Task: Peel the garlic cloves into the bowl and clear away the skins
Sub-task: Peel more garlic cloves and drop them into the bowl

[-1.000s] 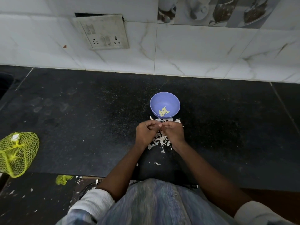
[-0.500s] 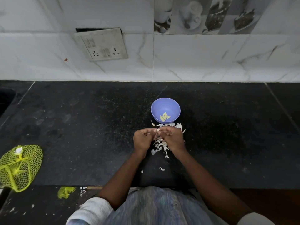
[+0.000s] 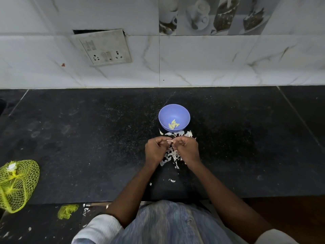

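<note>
Above skins (image 3: 171,156): both hands curled, apparently pinching garlic clove (image 3: 169,141).

Lilac bowl (image 3: 167,114), speckled black counter (image 3: 88,138), yellow net bag (image 3: 17,185)

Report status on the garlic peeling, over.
Left hand and right hand pinching one clove. Peeled cloves in bowl. Skins uncleared on counter.

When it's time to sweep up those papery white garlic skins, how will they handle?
The papery white garlic skins look thin and curled, so probably very light and apt to scatter. Strays already lie apart on the black stone counter; small flakes may cling to it.
</note>
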